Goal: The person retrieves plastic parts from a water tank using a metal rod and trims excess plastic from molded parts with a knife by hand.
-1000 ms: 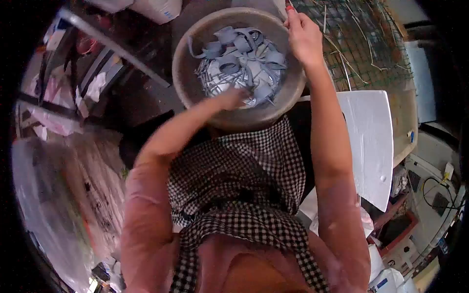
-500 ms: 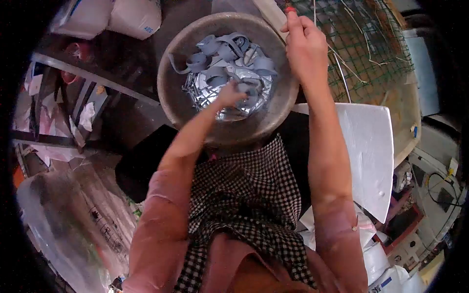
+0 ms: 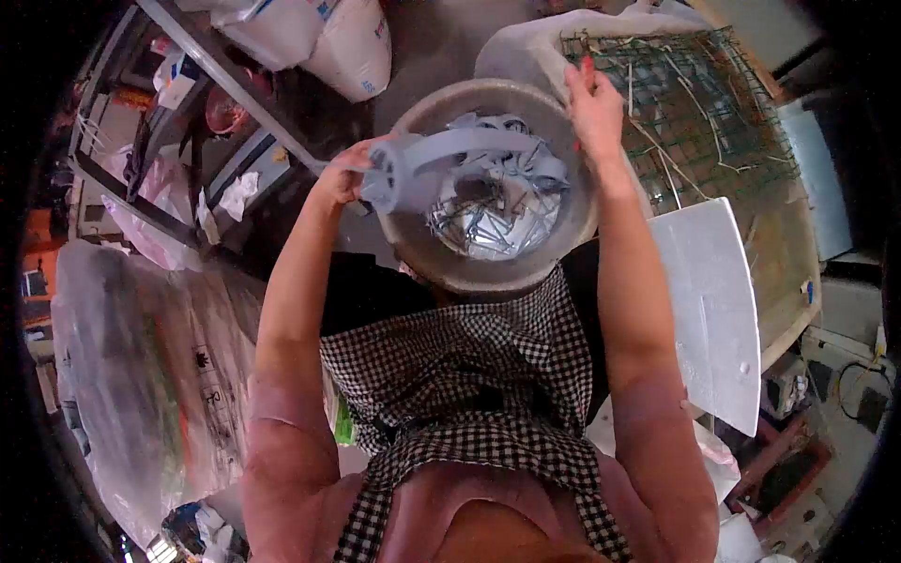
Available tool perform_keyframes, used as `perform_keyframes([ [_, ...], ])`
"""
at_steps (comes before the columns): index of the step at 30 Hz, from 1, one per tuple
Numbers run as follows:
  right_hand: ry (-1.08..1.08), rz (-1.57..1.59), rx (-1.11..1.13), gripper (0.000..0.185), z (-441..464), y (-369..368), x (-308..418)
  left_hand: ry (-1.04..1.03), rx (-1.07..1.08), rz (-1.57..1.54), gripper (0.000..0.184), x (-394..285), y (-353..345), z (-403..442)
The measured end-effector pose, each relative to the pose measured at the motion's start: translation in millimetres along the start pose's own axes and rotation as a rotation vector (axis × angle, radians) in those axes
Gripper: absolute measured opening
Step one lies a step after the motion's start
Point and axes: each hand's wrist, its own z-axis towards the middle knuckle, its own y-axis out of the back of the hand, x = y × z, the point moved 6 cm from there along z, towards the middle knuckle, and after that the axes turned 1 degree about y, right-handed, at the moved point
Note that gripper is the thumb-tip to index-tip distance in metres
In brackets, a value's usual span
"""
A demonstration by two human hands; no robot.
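A round grey-brown basin [image 3: 413, 246] sits in front of the checked apron, holding grey curled strips and thin grey pieces [image 3: 497, 220]. My left hand [image 3: 351, 173] is closed on a grey curled strip [image 3: 450, 144] at the basin's left side. The strip is blurred and arches over the basin. My right hand [image 3: 595, 108] is raised at the basin's upper right, beside the green mesh, with its fingers pressed round a small red-tipped object [image 3: 587, 68]. Most of that object is hidden in the hand.
Green wire mesh [image 3: 694, 103] with dry stalks lies at the upper right. Below it is a white board [image 3: 709, 310]. A metal frame [image 3: 230, 84] crosses the upper left, near white sacks [image 3: 349, 47]. Plastic-wrapped material [image 3: 122, 366] lies at the lower left.
My left hand has moved from inside the basin to its left edge and now holds a grey strip. My right hand stays near the upper right rim. The view has shifted.
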Motion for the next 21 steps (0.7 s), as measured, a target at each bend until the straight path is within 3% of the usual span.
perform_keyframes([
  [8,0.006,-0.018,0.159,0.039,-9.1,-17.3,12.7,-0.160,0.036,-0.145,0.069,-29.7,1.0,-15.4],
  [9,0.006,-0.017,0.162,0.039,-11.5,-17.2,16.5,-0.103,0.068,-0.056,0.067,-30.9,-6.8,-13.0],
  [11,0.047,0.135,0.406,0.035,-27.5,-33.4,35.3,-0.048,0.084,0.025,0.065,-40.5,-34.2,-10.6],
  [12,0.047,0.135,0.420,0.035,-33.4,-37.2,39.0,-0.007,0.078,0.346,0.063,-42.8,-48.7,-7.0],
  [13,0.011,0.152,0.599,0.036,-43.9,-50.0,40.8,0.038,0.069,0.664,0.062,-43.1,-60.1,-3.3],
  [14,-0.028,0.168,0.777,0.038,-56.3,-61.8,41.5,0.037,0.058,0.653,0.062,-45.1,-71.5,0.6],
  [16,-0.048,0.117,0.882,0.039,-73.5,-75.4,39.3,0.170,0.121,1.131,0.054,-36.2,-88.3,8.8],
  [18,-0.029,0.047,1.073,0.046,-83.8,-89.9,26.0,0.128,0.115,1.096,0.055,-36.1,-93.2,15.3],
  [21,-0.032,0.078,1.152,0.050,-94.3,-90.7,38.8,0.062,0.108,1.013,0.054,-40.5,-88.9,22.6],
])
